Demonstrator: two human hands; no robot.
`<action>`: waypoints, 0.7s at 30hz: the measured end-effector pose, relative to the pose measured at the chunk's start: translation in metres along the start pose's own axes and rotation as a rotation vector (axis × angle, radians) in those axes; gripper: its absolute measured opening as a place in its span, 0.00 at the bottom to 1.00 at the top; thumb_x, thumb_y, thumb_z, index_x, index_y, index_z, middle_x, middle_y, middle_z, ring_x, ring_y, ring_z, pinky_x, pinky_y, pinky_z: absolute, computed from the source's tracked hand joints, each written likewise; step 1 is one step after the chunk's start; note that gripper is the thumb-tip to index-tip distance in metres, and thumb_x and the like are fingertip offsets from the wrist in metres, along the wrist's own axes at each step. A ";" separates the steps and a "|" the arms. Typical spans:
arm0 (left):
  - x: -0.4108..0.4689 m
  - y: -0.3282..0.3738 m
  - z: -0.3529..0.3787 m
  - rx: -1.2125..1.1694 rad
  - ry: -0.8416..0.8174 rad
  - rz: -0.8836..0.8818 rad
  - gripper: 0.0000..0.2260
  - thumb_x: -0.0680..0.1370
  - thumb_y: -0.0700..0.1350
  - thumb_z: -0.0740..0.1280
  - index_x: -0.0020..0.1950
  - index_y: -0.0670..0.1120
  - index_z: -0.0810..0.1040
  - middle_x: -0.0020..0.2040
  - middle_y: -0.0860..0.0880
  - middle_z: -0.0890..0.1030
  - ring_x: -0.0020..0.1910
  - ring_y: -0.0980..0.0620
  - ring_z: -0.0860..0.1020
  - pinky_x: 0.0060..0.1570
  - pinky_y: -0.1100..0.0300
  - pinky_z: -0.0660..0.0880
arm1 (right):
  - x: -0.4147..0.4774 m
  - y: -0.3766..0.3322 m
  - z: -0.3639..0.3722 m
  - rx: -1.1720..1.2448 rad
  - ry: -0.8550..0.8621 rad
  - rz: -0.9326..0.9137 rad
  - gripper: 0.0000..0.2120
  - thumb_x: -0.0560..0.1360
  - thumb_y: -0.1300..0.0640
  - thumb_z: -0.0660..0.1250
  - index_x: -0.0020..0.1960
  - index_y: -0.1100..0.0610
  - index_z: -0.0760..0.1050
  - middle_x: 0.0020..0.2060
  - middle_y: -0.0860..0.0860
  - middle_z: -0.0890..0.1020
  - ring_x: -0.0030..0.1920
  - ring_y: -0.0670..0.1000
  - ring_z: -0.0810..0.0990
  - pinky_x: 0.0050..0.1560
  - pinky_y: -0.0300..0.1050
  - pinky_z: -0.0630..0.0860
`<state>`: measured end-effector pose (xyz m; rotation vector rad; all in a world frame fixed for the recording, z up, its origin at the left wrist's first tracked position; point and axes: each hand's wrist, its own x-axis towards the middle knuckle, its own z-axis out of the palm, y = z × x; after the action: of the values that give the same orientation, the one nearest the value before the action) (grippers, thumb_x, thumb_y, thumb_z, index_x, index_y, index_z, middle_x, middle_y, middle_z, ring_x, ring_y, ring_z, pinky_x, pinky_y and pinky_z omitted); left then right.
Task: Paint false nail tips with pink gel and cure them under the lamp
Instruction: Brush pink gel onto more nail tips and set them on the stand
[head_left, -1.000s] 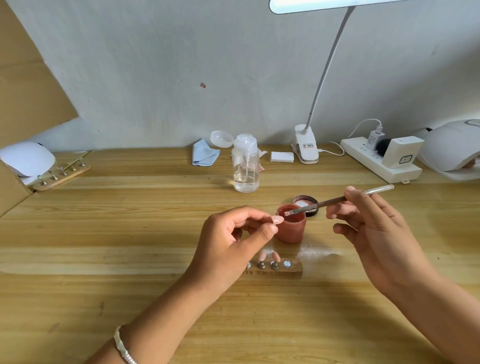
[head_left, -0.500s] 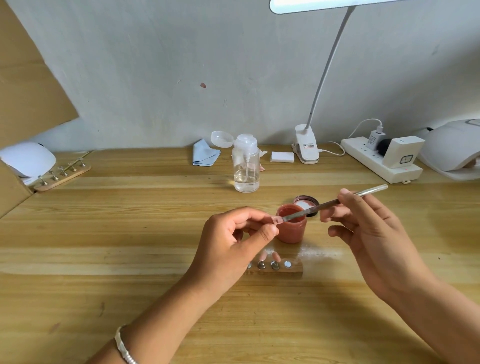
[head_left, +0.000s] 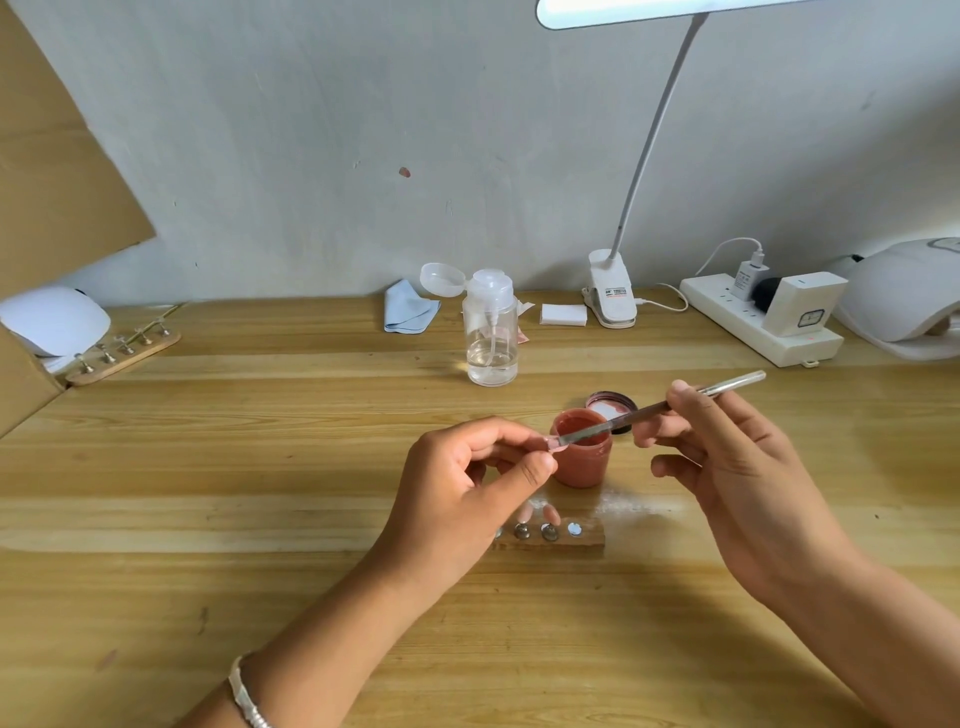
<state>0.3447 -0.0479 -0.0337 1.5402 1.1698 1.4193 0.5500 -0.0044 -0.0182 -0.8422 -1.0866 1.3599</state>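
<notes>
My left hand (head_left: 467, 488) pinches a small pale nail tip (head_left: 554, 443) between thumb and fingers, just left of an open jar of pink gel (head_left: 582, 457). My right hand (head_left: 727, 467) holds a thin silver brush (head_left: 670, 405) whose bristle end lies on the nail tip, its shaft crossing over the jar. Below my left hand a small wooden holder (head_left: 566, 538) carries metal studs and two painted pink tips (head_left: 540, 512); its left end is hidden by my hand. The jar's dark lid (head_left: 613, 405) lies just behind the jar.
A clear pump bottle (head_left: 491, 338) stands behind the jar. A white curing lamp (head_left: 904, 296) sits at the far right, next to a power strip (head_left: 753, 325). A second wooden holder (head_left: 124, 351) and another white lamp (head_left: 54, 319) are at the far left. A blue cloth (head_left: 410, 312) and a clip-on desk lamp (head_left: 613, 296) are at the back.
My right hand has moved left, bringing the brush tip from beside the nail tip onto it. My left hand has stayed put.
</notes>
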 end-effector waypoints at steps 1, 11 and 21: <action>0.000 0.000 0.000 -0.001 0.002 0.004 0.04 0.76 0.38 0.74 0.46 0.47 0.85 0.42 0.46 0.86 0.28 0.50 0.79 0.29 0.66 0.73 | 0.001 -0.001 -0.001 -0.010 0.018 -0.004 0.07 0.73 0.50 0.70 0.40 0.51 0.79 0.35 0.54 0.84 0.38 0.48 0.81 0.35 0.39 0.75; 0.000 0.000 0.000 0.042 0.010 0.047 0.05 0.75 0.37 0.74 0.46 0.47 0.85 0.40 0.47 0.85 0.28 0.56 0.78 0.28 0.70 0.71 | 0.000 -0.001 -0.001 -0.007 0.015 0.028 0.07 0.72 0.49 0.70 0.38 0.51 0.81 0.35 0.54 0.83 0.37 0.48 0.81 0.36 0.41 0.75; 0.000 0.001 0.000 0.097 0.013 0.084 0.04 0.75 0.37 0.74 0.47 0.46 0.86 0.40 0.49 0.85 0.30 0.58 0.79 0.30 0.73 0.71 | 0.004 -0.003 -0.007 -0.024 0.110 0.049 0.07 0.77 0.52 0.69 0.42 0.53 0.76 0.34 0.53 0.84 0.36 0.47 0.81 0.40 0.45 0.72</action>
<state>0.3448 -0.0479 -0.0325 1.6668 1.2100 1.4480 0.5573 0.0007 -0.0175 -0.9562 -1.0043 1.3271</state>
